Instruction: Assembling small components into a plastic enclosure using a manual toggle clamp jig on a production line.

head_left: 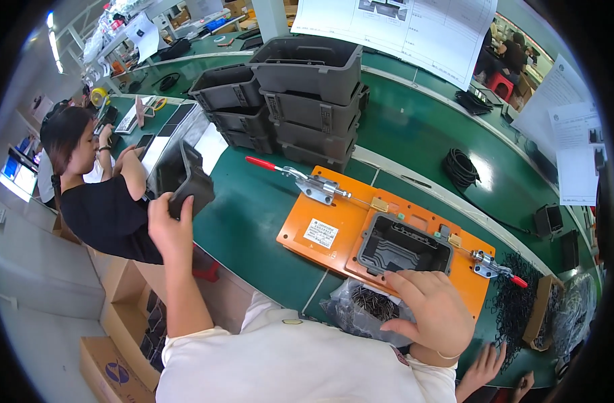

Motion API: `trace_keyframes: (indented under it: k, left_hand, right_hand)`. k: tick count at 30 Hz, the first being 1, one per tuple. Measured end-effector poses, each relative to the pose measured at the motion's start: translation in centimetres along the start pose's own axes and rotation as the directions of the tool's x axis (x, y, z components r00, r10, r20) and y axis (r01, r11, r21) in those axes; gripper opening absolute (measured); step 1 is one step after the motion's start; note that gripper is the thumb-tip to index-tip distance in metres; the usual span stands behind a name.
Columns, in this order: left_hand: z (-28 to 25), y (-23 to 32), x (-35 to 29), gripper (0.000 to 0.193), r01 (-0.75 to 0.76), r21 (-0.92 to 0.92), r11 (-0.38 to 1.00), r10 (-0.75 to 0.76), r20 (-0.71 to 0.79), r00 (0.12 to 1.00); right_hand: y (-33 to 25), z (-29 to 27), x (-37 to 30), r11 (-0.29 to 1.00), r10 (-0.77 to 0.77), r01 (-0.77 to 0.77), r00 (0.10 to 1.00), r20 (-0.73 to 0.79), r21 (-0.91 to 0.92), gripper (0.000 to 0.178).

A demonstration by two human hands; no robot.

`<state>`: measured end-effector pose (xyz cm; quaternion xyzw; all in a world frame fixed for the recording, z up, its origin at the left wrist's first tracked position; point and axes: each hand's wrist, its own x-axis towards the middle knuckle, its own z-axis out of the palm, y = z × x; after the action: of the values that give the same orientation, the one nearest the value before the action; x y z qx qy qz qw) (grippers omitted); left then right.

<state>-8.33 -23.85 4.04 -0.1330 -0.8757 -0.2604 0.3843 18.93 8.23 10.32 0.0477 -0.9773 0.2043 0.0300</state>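
My left hand (170,225) is raised on the left and closed on the lower edge of a dark grey plastic housing (198,183), which is tilted on its side. In front of me lies an orange fixture (300,228) with red-handled toggle clamps (320,190) at both ends. A second grey housing (369,252) sits open side up in its middle. Over the fixture's front edge, my right hand (434,312) has thumb and fingers apart. Its fingertips are at the housing's near rim; I cannot tell whether they touch. Below it is a plastic bag of small metal pins (374,303).
Stacked grey housings (314,101) stand behind the fixture. Black hook-shaped parts (515,302) and a cardboard box (542,312) lie to the right. Coiled black cable (460,168) rests farther back. A co-worker (102,201) sits at left; another person's hand (483,368) is at lower right.
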Motion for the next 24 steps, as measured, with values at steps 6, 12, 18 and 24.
trace_keyframes:
  k: [6, 12, 18, 24]
  left_hand:
    - [7.1, -2.2, -1.9, 0.036, 0.032, -0.005, 0.999, -0.031, 0.114, 0.993]
    - [11.8, -1.3, -2.2, 0.036, 0.031, -0.039, 0.999, -0.018, 0.296, 0.955]
    - [12.7, -0.5, -1.7, 0.02, 0.022, 0.086, 0.996, -0.042, 0.249, 0.968]
    - [8.4, -1.4, 1.4, 0.018, 0.077, 0.049, 0.996, -0.073, -0.079, 0.994]
  right_hand:
    - [0.4, -0.2, -0.6, 0.999, 0.008, -0.007, 0.999, -0.036, 0.04, 0.068]
    - [1.2, -0.4, -0.9, 0.999, 0.044, -0.044, 0.998, -0.034, 0.003, 0.073]
    - [1.6, -0.5, -0.7, 0.998, 0.058, -0.058, 0.997, -0.049, 0.015, 0.074]
    - [1.7, -0.6, -0.6, 0.997, 0.076, -0.074, 0.995, -0.072, 0.026, 0.07]
